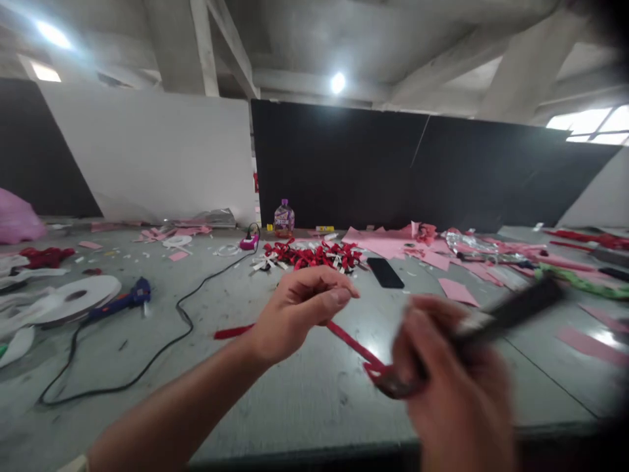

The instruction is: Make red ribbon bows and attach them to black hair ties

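Observation:
My left hand point(295, 314) is closed in a pinch near the middle of the table. A narrow red ribbon point(354, 344) runs from under its fingers towards my right hand, and a red end shows left of the wrist. My right hand point(449, 367), smeared by motion, is wrapped round a long dark object point(523, 308) that points up to the right; its kind is too blurred to make out. Below the right fingers the ribbon makes a small loop beside a dark, shiny part. Beyond my left hand lies a pile of red, white and black ribbon pieces point(314, 254).
A black phone point(385, 273) lies behind my hands. At left are a blue glue gun point(122, 300), its black cord point(184, 314) and a white reel point(93, 292). A purple-capped bottle point(284, 219) stands at the back. Pink sheets point(383, 242) litter the right.

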Tool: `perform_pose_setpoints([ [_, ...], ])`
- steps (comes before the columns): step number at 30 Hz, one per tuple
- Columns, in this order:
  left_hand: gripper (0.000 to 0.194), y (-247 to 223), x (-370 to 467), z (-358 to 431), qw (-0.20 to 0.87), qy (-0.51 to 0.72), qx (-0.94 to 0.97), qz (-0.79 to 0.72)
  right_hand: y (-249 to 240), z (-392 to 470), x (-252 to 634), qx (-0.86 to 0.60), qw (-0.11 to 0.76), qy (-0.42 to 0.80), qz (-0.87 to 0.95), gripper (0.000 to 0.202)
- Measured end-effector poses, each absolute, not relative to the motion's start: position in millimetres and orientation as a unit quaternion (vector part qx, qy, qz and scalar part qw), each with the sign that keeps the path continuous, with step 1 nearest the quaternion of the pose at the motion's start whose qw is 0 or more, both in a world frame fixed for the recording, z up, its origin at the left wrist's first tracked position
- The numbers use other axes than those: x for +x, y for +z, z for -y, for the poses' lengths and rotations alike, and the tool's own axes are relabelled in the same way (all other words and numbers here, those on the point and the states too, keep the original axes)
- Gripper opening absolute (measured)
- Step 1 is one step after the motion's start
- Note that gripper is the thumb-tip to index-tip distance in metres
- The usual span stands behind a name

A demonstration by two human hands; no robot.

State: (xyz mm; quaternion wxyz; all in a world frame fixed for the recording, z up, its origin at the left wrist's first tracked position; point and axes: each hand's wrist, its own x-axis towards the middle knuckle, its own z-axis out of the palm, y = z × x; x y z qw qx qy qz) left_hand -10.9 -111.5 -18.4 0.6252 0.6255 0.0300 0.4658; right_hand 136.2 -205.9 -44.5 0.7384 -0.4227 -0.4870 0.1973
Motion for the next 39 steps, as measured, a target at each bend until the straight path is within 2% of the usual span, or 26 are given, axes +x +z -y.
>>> perform_pose_setpoints([
  [3, 0.012, -29.7, -14.7, 156.6, 0.583, 0.484, 0.646, -0.090, -58.9, 228.5, 111.7, -0.376, 0.744, 0.340, 0.434, 0.020],
  [6, 0.016, -42.5, -21.9, 195.0, 0.565, 0.508, 0.634, -0.145, -62.7, 244.8, 97.7, -0.349, 0.747, 0.392, 0.407, 0.015],
  [13, 0.022, -53.7, -40.4, 233.9, 0.404, 0.592, 0.677, -0.165, -58.8, 273.3, 92.0, -0.347, 0.708, 0.429, 0.441, 0.010],
  [20, 0.025, -47.6, -49.2, 238.3, 0.340, 0.609, 0.700, -0.153, -51.4, 280.0, 83.5, -0.351, 0.701, 0.419, 0.458, 0.013],
  [27, 0.028, -54.4, -53.8, 234.5, 0.204, 0.625, 0.736, -0.163, -52.8, 277.1, 78.5, -0.359, 0.708, 0.388, 0.469, 0.013],
  [30, 0.036, -58.5, -54.8, 233.3, 0.169, 0.622, 0.746, -0.168, -51.8, 278.5, 76.9, -0.362, 0.715, 0.377, 0.465, 0.011],
  [35, 0.047, -64.3, -52.7, 231.9, 0.169, 0.629, 0.745, -0.143, -54.5, 285.0, 74.8, -0.377, 0.714, 0.384, 0.447, 0.008],
  [37, 0.043, -66.9, -51.0, 233.0, 0.223, 0.628, 0.734, -0.128, -57.1, 286.7, 74.3, -0.379, 0.717, 0.386, 0.439, 0.009],
  [39, 0.039, -70.4, -49.1, 236.0, 0.328, 0.615, 0.708, -0.114, -59.1, 287.1, 74.1, -0.379, 0.721, 0.381, 0.436, 0.011],
])
